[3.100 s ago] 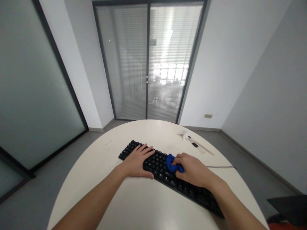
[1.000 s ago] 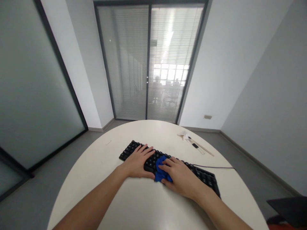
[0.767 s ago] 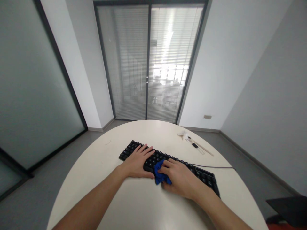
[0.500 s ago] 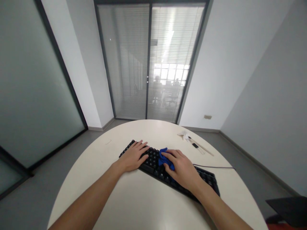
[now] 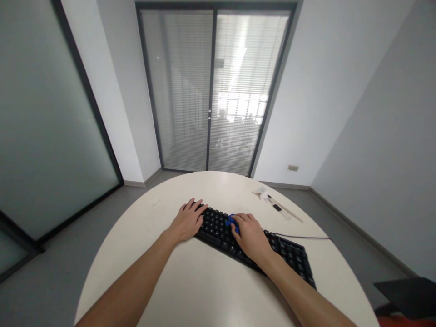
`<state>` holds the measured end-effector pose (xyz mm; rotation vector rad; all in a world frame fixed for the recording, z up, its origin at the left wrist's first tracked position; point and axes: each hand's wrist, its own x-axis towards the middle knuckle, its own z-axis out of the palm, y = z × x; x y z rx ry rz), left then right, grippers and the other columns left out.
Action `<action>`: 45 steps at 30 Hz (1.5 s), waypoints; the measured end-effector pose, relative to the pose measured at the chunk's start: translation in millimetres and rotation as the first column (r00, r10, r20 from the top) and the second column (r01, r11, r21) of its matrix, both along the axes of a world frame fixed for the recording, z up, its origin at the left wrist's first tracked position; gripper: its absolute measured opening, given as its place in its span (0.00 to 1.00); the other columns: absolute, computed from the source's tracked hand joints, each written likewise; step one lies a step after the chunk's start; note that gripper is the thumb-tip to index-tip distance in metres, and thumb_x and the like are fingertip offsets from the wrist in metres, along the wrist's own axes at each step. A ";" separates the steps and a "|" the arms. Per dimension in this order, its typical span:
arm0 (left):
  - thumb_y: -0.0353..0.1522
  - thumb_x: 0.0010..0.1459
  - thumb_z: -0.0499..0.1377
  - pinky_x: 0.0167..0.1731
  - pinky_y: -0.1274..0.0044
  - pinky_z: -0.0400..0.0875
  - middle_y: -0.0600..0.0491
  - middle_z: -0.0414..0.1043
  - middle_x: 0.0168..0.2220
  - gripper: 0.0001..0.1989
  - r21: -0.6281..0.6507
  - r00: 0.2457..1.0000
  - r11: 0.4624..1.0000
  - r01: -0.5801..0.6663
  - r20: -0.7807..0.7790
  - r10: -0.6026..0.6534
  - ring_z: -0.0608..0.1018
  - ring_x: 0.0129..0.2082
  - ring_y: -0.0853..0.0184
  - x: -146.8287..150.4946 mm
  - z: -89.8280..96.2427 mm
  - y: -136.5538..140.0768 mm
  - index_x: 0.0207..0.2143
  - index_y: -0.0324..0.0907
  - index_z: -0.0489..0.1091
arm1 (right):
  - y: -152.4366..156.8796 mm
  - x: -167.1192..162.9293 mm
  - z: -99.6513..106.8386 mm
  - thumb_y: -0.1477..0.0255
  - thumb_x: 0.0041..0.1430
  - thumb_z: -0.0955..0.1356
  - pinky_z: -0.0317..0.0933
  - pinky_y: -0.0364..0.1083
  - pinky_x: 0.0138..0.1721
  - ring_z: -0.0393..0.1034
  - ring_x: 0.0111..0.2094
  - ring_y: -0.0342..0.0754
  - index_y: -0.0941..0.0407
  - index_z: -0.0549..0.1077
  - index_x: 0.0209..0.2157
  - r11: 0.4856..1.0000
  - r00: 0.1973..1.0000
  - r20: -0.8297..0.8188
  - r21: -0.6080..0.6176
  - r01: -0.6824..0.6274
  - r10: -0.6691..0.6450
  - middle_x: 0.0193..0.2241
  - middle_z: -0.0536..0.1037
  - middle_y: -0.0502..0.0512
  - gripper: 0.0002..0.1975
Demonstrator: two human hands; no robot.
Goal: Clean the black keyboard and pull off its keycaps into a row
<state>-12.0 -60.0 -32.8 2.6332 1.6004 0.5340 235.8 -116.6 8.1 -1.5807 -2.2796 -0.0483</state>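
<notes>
A black keyboard (image 5: 214,226) lies at a slant on the round table. Over its left end rests my left hand (image 5: 185,221), fingers spread across the keys and the far edge. My right hand (image 5: 250,234) is closed around a blue cloth (image 5: 232,222), pressing it on the keys near the middle of the keyboard. Most of the cloth is hidden under the fingers. To the right of that hand and forearm, the keys at the keyboard's right end show.
Beyond my right hand lie thin sticks (image 5: 288,210), a small black-headed tool (image 5: 277,207) and a crumpled white piece (image 5: 262,193). A cable (image 5: 303,236) runs off the right edge of the white table (image 5: 204,290). A black object (image 5: 408,295) stands at the lower right.
My left hand has shifted slightly left, now covering the keyboard's left end. My right hand has moved a little left and away with the cloth, which is more bunched under the fingers.
</notes>
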 end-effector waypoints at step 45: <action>0.31 0.65 0.49 0.64 0.56 0.54 0.53 0.57 0.68 0.26 0.006 0.998 0.998 -0.059 -0.011 0.059 0.56 0.68 0.53 4.0 2.0 -2.9 0.65 0.51 0.61 | 181.6 127.9 57.8 0.69 0.59 0.66 0.62 0.49 0.51 0.71 0.50 0.55 0.59 0.66 0.58 0.955 0.959 -0.158 0.146 0.257 -0.234 0.52 0.76 0.64 0.25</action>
